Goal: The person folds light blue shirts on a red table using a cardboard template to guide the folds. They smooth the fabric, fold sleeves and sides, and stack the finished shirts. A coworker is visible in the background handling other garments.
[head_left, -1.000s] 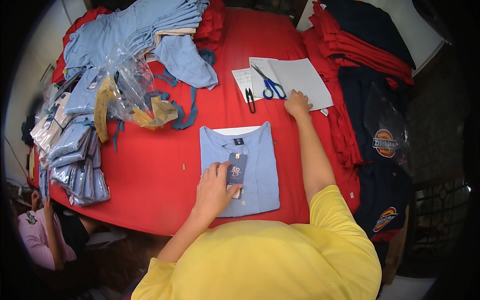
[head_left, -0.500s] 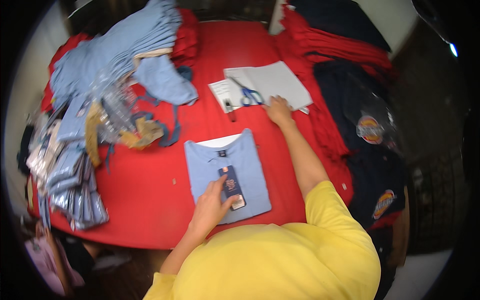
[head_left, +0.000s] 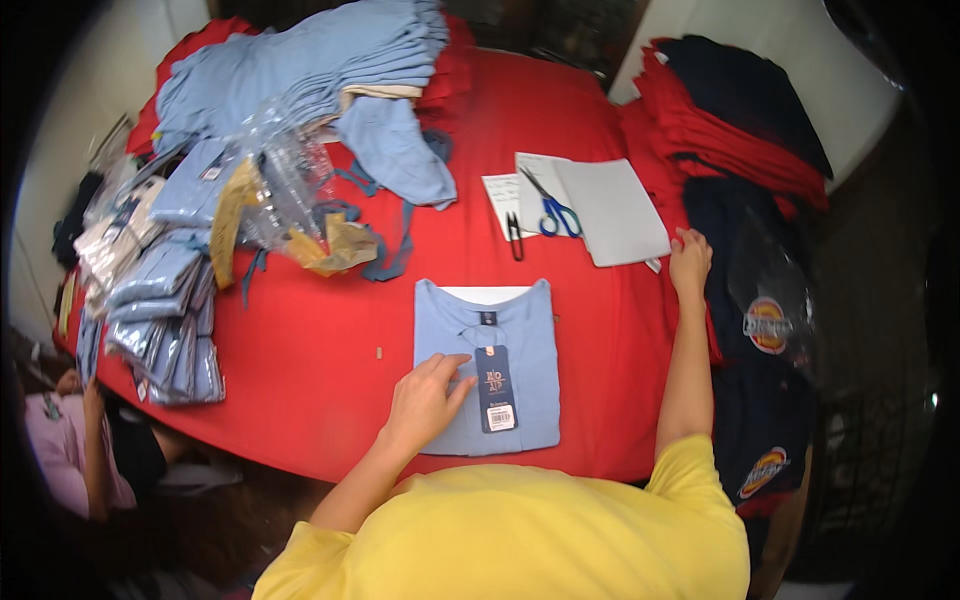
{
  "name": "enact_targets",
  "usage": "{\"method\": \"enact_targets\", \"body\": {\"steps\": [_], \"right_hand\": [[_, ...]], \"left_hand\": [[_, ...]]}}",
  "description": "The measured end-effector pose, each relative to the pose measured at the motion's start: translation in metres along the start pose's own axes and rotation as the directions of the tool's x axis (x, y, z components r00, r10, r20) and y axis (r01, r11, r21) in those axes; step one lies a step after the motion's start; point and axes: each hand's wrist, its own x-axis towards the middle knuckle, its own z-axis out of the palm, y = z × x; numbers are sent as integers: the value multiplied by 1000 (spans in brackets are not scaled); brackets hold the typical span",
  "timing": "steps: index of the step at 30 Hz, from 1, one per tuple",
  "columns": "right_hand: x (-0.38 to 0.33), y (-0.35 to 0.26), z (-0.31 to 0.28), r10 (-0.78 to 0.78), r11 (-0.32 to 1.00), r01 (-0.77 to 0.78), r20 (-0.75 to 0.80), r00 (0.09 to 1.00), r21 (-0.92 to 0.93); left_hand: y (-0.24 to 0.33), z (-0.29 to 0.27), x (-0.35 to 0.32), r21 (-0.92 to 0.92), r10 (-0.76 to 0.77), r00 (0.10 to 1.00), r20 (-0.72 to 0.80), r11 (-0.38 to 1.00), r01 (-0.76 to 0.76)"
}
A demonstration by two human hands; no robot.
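Note:
A folded light blue shirt (head_left: 440,340) lies flat at the table's near edge, white card showing at its neckline. On its front rests a dark blue hang tag (head_left: 498,370) with a white label, looped to the shirt by a thin string. My left hand (head_left: 425,402) is over the shirt's left half beside the tag, fingers stretched and thumb apart. To the right of the white paper (head_left: 618,210) is my right hand (head_left: 690,265), its fingers loosely bent and nothing visible in them. Blue-handled scissors (head_left: 553,210) and small black thread snips (head_left: 514,237) lie left of the paper.
Stacked light blue garments (head_left: 300,70), clear plastic bags (head_left: 275,180) and bagged blue shirts (head_left: 180,340) fill the left side. Navy garments (head_left: 740,380) and a red-and-navy pile (head_left: 740,110) line the right. Another person in pink (head_left: 75,450) is low at left.
My right hand has moved off the scissors and paper area to the paper's right side. My left hand has slid off the tag, now fully uncovered. The view has shifted.

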Motion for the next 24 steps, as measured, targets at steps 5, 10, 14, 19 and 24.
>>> {"method": "enact_targets", "body": {"steps": [5,10,14,19,24], "right_hand": [[16,-187,-193,-512,376,-35,239,825,926],[-10,-242,-321,-618,-112,439,-408,672,892],[-13,-245,-345,-634,-169,426,-429,644,889],[1,-249,-335,-661,-186,325,-363,657,927],[3,-219,-147,-744,498,148,334,579,854]], "left_hand": [[-28,-21,1,78,-80,984,-162,993,93],[-42,-31,11,48,-129,961,-243,988,145],[-54,-32,7,-68,-381,922,-75,924,377],[-81,-20,-2,-294,-466,884,30,841,454],[-91,-15,22,-401,-533,843,75,758,515]]}}
